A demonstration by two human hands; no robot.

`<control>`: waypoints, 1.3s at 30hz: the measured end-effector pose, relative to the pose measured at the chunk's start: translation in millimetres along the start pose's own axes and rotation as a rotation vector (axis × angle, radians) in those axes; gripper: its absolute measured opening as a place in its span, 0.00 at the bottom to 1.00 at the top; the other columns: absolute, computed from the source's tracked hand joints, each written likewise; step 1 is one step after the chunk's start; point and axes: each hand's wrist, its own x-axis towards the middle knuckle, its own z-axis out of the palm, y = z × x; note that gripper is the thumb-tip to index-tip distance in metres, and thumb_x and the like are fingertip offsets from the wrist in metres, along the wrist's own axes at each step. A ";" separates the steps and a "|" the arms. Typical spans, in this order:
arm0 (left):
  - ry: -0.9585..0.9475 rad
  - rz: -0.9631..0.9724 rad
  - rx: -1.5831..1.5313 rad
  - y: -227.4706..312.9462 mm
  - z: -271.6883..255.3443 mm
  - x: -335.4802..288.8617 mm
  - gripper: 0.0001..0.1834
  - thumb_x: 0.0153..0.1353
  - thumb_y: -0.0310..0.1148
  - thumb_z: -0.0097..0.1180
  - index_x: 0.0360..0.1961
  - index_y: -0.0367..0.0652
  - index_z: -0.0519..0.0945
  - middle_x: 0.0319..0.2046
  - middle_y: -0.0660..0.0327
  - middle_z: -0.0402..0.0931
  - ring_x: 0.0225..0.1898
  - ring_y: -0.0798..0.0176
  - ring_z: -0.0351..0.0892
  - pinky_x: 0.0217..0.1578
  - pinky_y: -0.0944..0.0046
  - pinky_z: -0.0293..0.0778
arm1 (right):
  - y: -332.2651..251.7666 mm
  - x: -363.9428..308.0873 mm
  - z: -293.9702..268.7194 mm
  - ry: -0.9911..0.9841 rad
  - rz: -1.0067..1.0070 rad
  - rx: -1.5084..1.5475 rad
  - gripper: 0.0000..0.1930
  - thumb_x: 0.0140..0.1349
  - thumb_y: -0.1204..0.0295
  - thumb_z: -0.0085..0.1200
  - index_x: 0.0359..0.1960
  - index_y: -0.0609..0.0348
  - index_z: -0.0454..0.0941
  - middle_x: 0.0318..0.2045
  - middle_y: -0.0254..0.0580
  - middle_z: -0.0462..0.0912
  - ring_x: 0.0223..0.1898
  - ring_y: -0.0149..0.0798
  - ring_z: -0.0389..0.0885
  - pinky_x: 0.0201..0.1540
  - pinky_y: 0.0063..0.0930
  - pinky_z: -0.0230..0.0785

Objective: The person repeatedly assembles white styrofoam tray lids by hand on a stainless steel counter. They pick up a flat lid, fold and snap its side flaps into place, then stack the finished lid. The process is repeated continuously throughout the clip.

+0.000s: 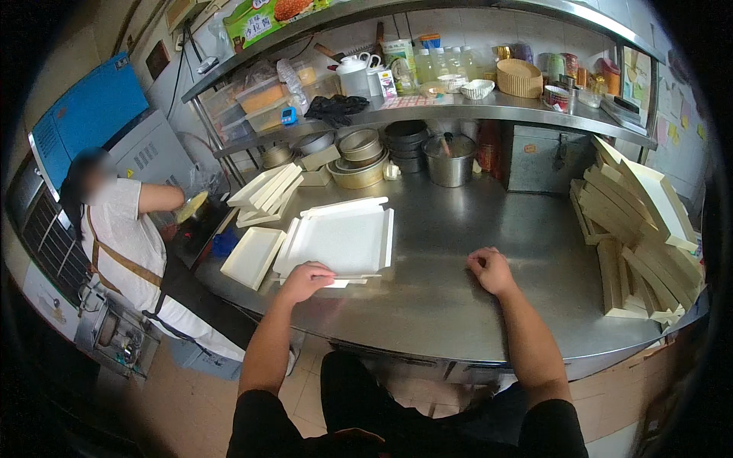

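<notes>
**Even kitchen light, heavy fisheye bend**

The room is lit evenly from overhead — soft, no hard shadows. The steel counter [458, 252] shows a pale, smeared sheen across the middle of the frame, and faint shadows sit under the hands. The centre is fairly sharp; toward the rim the shelf [489, 107] edges curve and detail softens. All four corners fall to black — the lens circle. A blurred patch sits at upper left.

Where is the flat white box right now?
In the head view, the flat white box lies on the steel counter, left of centre, its near edge under the left hand.
</notes>
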 end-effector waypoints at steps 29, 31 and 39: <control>-0.005 0.298 0.189 180.5 213.6 141.0 0.11 0.72 0.40 0.63 0.43 0.46 0.91 0.43 0.57 0.89 0.53 0.46 0.85 0.56 0.46 0.79 | -18.7 7.0 -6.3 -0.111 0.014 -0.564 0.11 0.69 0.59 0.64 0.45 0.47 0.91 0.50 0.37 0.90 0.58 0.48 0.84 0.63 0.50 0.71; -0.054 0.267 0.209 190.5 221.1 137.4 0.11 0.73 0.39 0.61 0.44 0.46 0.90 0.45 0.54 0.88 0.53 0.44 0.85 0.56 0.44 0.80 | -20.6 6.3 -3.2 -0.173 0.007 -0.522 0.11 0.70 0.59 0.63 0.48 0.46 0.90 0.50 0.37 0.90 0.58 0.48 0.84 0.63 0.50 0.71; -0.005 0.351 0.045 164.9 198.8 143.6 0.09 0.69 0.29 0.63 0.45 0.43 0.92 0.50 0.56 0.89 0.59 0.48 0.83 0.65 0.49 0.74 | -1.8 15.0 -16.0 -0.166 0.102 -0.475 0.10 0.71 0.64 0.61 0.48 0.46 0.90 0.50 0.37 0.90 0.57 0.49 0.85 0.61 0.51 0.72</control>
